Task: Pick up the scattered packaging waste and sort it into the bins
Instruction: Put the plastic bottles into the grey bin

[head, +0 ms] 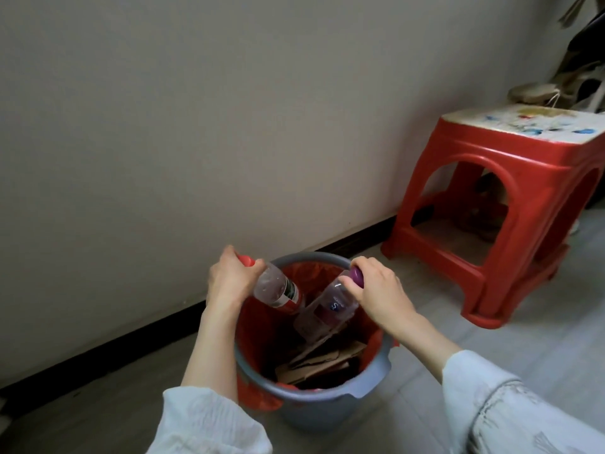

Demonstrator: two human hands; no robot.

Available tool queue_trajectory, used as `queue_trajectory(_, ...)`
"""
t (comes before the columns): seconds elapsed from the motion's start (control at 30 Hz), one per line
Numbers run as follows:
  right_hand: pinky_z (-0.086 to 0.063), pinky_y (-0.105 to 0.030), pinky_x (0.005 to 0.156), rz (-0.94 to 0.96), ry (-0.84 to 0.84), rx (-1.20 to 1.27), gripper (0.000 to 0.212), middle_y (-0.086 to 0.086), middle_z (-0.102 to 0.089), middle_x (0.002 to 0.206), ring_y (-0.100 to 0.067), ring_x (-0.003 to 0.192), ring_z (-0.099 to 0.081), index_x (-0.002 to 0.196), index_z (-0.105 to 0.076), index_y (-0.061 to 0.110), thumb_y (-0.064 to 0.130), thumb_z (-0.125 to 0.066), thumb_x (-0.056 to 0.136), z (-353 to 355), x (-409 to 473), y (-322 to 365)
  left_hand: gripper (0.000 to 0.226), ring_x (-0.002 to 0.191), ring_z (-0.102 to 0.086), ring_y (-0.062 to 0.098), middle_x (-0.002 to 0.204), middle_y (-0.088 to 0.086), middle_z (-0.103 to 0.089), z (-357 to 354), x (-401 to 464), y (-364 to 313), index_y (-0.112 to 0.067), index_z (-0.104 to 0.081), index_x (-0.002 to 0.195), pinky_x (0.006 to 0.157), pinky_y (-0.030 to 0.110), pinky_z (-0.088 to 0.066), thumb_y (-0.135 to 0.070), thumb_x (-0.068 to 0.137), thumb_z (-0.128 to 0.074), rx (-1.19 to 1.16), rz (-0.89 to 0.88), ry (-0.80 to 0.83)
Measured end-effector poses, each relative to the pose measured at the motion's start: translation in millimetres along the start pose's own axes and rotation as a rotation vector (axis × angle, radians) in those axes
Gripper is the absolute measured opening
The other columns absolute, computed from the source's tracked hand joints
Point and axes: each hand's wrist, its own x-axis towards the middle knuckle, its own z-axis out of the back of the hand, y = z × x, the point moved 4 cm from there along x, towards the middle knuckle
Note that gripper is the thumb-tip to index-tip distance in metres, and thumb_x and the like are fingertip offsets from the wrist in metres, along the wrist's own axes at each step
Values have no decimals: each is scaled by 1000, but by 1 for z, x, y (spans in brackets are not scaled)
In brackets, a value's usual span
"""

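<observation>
A clear glossy plastic bottle with a red cap (278, 288) is gleaming above matt brown cardboard scraps (322, 363) in the grey smooth plastic bin (330, 404).

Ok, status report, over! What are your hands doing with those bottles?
Left hand grips red-capped bottle; right hand grips purple-capped bottle. Both tilted bottoms-down over grey bin. Cardboard inside. Nothing blocking.

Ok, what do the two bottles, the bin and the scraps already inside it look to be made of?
Red-capped bottle and purple-capped bottle: clear, glossy plastic by the look; you see through them. Bin: matte grey moulded plastic, with a thin, shiny red liner bag. Scraps: brown, dull, flat torn pieces, probably cardboard.
</observation>
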Motion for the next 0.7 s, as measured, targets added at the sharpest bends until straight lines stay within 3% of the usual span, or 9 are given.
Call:
queue_trajectory(0.1, -40, -32, 83, 113, -4, -41, 29, -3, -54, 107, -24, 101, -54, 113, -53, 17, 36, -51, 92, 3, -2, 8, 27, 86, -46, 28, 89, 9, -52, 0, 5, 0, -10, -44, 88, 71, 31, -37, -32, 83, -60, 10, -23, 1)
queue_trajectory(0.23, -40, -31, 77, 157, -135, -15, 24, -3, -52, 100, -25, 92, -55, 105, -56, 15, 31, -59, 87, 23, 2, 13, 30, 90, -53, 31, 89, 9, -56, -15, 5, 7, -16, -41, 75, 70, 29, -37, -33, 79, -64, 107, -34, 90)
queue_trajectory(0.37, -41, -29, 75, 108, -219, 71, 24, -1, -52, 97, -21, 85, -54, 100, -57, 14, 29, -65, 83, 32, 1, 5, 25, 101, -56, 33, 106, 14, -62, -44, -1, 18, -16, -43, 87, 74, 31, -38, -29, 80, -63, 201, -41, 143)
queue_trajectory(0.5, -41, -24, 73, 168, -296, 170, 22, 2, -52, 92, -13, 80, -51, 97, -58, 15, 27, -67, 81, 31, -3, 5, 23, 102, -56, 32, 105, 13, -62, -52, -2, 12, -16, -46, 91, 79, 33, -41, -27, 81, -63, 228, -89, 123)
queue_trajectory(0.6, -41, -23, 75, 293, -214, 104, 25, -2, -55, 96, -16, 82, -54, 99, -58, 12, 26, -68, 82, 15, 3, 12, 18, 94, -56, 29, 91, 6, -61, -58, -5, 12, -16, -44, 84, 73, 32, -40, -24, 82, -60, 260, -103, 173)
queue_trajectory(0.7, -41, -30, 88, 430, -8, -87, 32, -7, -56, 108, -25, 100, -54, 111, -54, 11, 29, -62, 86, -14, 7, 16, 21, 82, -51, 22, 76, -3, -54, -59, -3, 22, -21, -43, 73, 67, 29, -37, -24, 79, -62, 275, -92, 243)
